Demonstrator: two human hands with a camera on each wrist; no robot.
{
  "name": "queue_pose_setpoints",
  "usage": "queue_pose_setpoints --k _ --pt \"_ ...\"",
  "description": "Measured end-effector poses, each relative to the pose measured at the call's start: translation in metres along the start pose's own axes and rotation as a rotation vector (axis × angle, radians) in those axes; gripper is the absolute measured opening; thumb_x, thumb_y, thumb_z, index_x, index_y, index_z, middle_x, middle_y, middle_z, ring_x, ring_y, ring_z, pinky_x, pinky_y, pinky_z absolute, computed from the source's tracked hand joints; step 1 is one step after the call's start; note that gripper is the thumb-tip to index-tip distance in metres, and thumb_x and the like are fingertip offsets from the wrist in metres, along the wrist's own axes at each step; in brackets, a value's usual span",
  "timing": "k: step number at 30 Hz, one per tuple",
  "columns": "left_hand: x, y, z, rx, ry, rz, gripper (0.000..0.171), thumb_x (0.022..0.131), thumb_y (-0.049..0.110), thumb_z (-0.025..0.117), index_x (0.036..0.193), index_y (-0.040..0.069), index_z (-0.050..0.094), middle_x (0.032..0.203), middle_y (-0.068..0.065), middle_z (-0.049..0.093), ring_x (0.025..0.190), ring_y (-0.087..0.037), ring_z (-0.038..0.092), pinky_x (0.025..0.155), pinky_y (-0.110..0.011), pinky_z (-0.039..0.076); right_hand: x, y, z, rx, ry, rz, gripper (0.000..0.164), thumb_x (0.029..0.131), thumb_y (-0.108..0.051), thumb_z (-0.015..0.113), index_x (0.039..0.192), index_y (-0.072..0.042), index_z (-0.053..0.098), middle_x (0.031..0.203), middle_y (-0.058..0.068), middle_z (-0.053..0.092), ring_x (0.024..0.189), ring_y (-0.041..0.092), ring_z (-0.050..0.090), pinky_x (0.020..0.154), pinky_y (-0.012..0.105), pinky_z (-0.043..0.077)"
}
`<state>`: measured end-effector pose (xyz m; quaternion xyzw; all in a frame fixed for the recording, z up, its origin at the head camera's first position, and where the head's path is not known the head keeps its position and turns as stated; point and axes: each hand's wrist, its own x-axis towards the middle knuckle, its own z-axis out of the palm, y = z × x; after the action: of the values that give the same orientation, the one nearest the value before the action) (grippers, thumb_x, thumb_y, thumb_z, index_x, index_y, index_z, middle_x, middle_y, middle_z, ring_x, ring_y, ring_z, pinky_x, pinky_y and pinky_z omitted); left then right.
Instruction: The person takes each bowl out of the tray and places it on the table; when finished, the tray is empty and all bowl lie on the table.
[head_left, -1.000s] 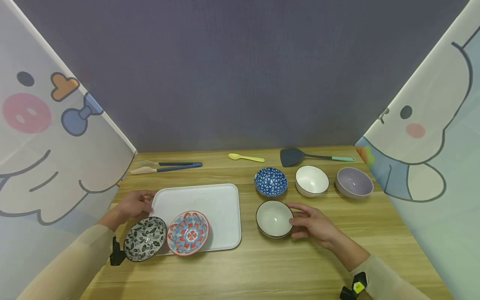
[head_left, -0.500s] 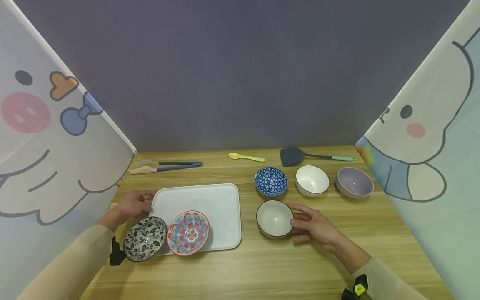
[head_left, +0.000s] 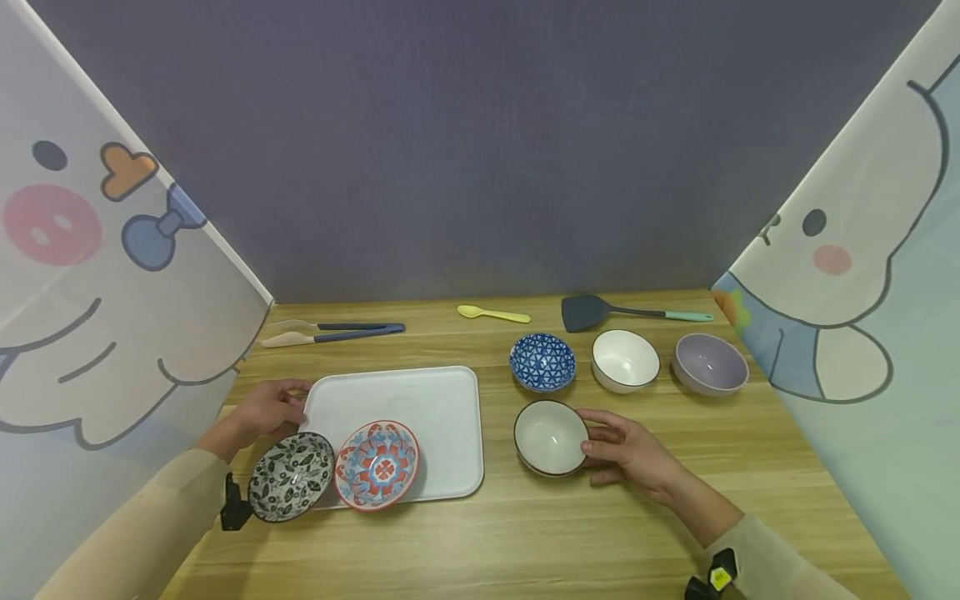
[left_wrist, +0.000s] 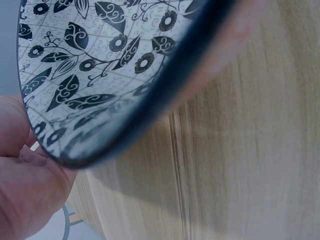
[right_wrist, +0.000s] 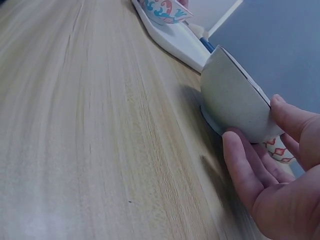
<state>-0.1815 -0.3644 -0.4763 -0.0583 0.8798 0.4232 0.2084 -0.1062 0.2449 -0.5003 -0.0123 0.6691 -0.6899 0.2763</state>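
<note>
L hand (head_left: 264, 410) was at the L edge of the white tray (head_left: 450, 433), fingers partly hidden; couldn't tell if it gripped or just touched. Blk/wht leaf-pattern bowl (head_left: 291, 477) overhung tray's near-L corner, beside that wrist; red-rim floral bowl (head_left: 377, 467) sat next to it, at tray's near edge. Dark-rimmed cream bowl (head_left: 551, 437) was R of tray, a gap between, just L of R hand (head_left: 630, 454). Bowl was round, no long axis; R was the near hand, part-curled, thumb + fingers pinching its R side. Couldn't tell if lifted. Blue triangle-pattern bowl (head_left: 542, 363) was just behind, lavender bowl (head_left: 709, 365) far R. No brands/text legible; yellow label (head_left: 720, 578) on R wrist unit too small.
</note>
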Motion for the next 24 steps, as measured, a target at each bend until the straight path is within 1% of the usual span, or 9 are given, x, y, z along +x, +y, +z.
queue_pose_setpoints --k 6,11,15,19,21,24 --pt "0.001 0.000 0.000 0.012 0.003 -0.012 0.066 0.088 -0.004 0.070 0.149 -0.008 0.043 0.109 -0.022 0.061 0.090 -0.026 0.066 0.076 -0.041 0.063 0.000 -0.004 0.000 -0.077 0.042 -0.006 0.069 0.096 -0.016 0.073 0.155 -0.002 0.040 0.142 0.026 0.057 0.105 0.025 0.070 0.082 0.046 0.063" --pt "0.001 0.002 0.000 0.017 -0.003 -0.021 0.066 0.089 -0.003 0.070 0.149 -0.008 0.042 0.110 -0.022 0.060 0.090 -0.026 0.066 0.075 -0.041 0.063 0.000 -0.009 0.001 -0.125 0.058 -0.014 0.066 0.095 -0.018 0.074 0.152 -0.001 0.044 0.136 0.025 0.061 0.106 0.024 0.069 0.084 0.046 0.062" --pt "-0.001 0.005 0.000 0.019 0.001 -0.024 0.066 0.089 -0.003 0.070 0.149 -0.008 0.043 0.109 -0.022 0.059 0.089 -0.026 0.065 0.074 -0.040 0.062 -0.001 -0.012 0.001 -0.146 0.077 -0.018 0.062 0.096 -0.019 0.074 0.149 0.000 0.048 0.130 0.018 0.067 0.105 0.020 0.069 0.084 0.045 0.062" --pt "-0.002 0.006 0.001 0.017 -0.003 -0.025 0.066 0.089 -0.003 0.070 0.149 -0.009 0.042 0.109 -0.022 0.059 0.088 -0.025 0.065 0.074 -0.039 0.062 -0.002 -0.017 -0.001 -0.170 0.090 -0.035 0.059 0.096 -0.018 0.073 0.146 0.004 0.050 0.122 0.008 0.071 0.101 0.015 0.069 0.082 0.044 0.062" --pt "-0.002 0.005 0.001 -0.001 -0.009 -0.024 0.066 0.089 -0.004 0.069 0.149 -0.009 0.042 0.109 -0.022 0.060 0.088 -0.025 0.065 0.074 -0.039 0.062 -0.003 -0.020 -0.003 -0.188 0.090 -0.048 0.059 0.096 -0.017 0.072 0.145 0.006 0.049 0.122 0.008 0.071 0.101 0.014 0.070 0.082 0.044 0.062" --pt "-0.002 0.003 0.001 -0.025 -0.018 -0.018 0.066 0.089 -0.005 0.068 0.149 -0.009 0.042 0.108 -0.022 0.061 0.087 -0.024 0.066 0.075 -0.038 0.062 -0.003 -0.026 -0.006 -0.230 0.103 -0.063 0.058 0.097 -0.018 0.072 0.144 0.008 0.049 0.126 0.014 0.070 0.105 0.016 0.070 0.084 0.045 0.062"
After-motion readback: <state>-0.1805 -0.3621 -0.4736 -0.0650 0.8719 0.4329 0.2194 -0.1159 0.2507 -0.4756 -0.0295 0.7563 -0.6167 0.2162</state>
